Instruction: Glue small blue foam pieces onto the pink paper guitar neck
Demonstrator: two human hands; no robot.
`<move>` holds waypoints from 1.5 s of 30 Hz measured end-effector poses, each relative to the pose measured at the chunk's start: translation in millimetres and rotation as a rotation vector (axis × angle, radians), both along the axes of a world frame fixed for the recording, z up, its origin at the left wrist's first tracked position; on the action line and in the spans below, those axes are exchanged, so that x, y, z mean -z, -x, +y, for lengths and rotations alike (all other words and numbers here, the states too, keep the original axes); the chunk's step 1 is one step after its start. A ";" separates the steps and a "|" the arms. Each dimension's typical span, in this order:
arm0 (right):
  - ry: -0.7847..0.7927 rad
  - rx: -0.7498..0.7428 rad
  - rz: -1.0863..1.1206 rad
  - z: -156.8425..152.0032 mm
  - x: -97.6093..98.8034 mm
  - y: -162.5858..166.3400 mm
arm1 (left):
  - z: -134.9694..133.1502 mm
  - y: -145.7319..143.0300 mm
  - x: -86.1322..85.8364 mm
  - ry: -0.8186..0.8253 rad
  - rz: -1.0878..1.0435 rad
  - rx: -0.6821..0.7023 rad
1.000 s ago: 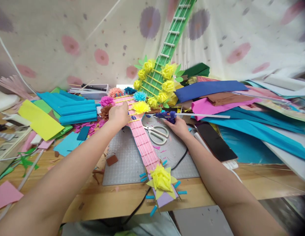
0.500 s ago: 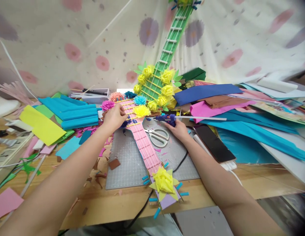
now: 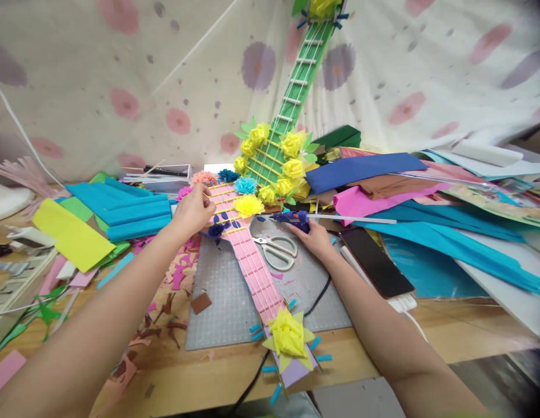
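Observation:
A pink paper guitar (image 3: pixel 252 258) lies with its neck toward me, decorated with paper flowers and white strings. My left hand (image 3: pixel 192 208) is at the left side of its body, fingers curled together; whatever is between the fingertips is hidden. Just below those fingertips are dark blue paper leaves and a dark blue paper flower (image 3: pixel 216 230). My right hand (image 3: pixel 313 237) is wrapped round a blue hot glue gun (image 3: pixel 296 219), a long white glue stick (image 3: pixel 352 219) jutting from its back. The nozzle points left, toward the guitar, near a yellow paper flower (image 3: pixel 249 205).
Scissors (image 3: pixel 279 251) rest on a grey cutting mat (image 3: pixel 218 302). Behind stands a green paper guitar (image 3: pixel 291 101) with yellow flowers. A phone (image 3: pixel 377 261) and stacked coloured paper (image 3: pixel 427 226) are at the right. Paper scraps (image 3: pixel 178 276) and a power strip (image 3: pixel 21 284) occupy the left.
My left hand has moved slightly left and up across the guitar body, uncovering more dark blue leaves. My right hand keeps the glue gun in about the same place. The view has shifted a little.

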State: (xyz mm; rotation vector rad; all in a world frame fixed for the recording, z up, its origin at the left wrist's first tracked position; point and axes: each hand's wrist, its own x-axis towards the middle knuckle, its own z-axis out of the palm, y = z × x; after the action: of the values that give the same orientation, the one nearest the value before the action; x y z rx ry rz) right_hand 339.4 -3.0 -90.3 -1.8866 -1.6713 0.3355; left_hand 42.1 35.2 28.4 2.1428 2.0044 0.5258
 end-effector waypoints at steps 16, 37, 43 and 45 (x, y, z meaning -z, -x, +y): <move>0.042 -0.016 0.029 -3.8 0.1 -2.8 | 5.0 17.9 8.8 0.138 0.015 0.230; 0.049 0.005 0.005 -2.2 1.1 -2.8 | -7.8 -31.9 22.0 0.101 0.343 0.123; 0.076 0.016 0.005 -1.2 1.3 -2.3 | -8.4 -41.1 23.8 0.100 0.386 0.095; 0.070 0.009 0.009 -1.2 1.0 -2.1 | -9.2 -40.3 21.9 0.112 0.351 0.067</move>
State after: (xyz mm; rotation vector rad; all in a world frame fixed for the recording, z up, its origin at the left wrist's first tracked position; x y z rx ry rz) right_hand 341.5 -4.2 -91.3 -1.9393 -1.6645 0.4035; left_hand 82.3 25.9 6.5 2.3522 2.0587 0.0242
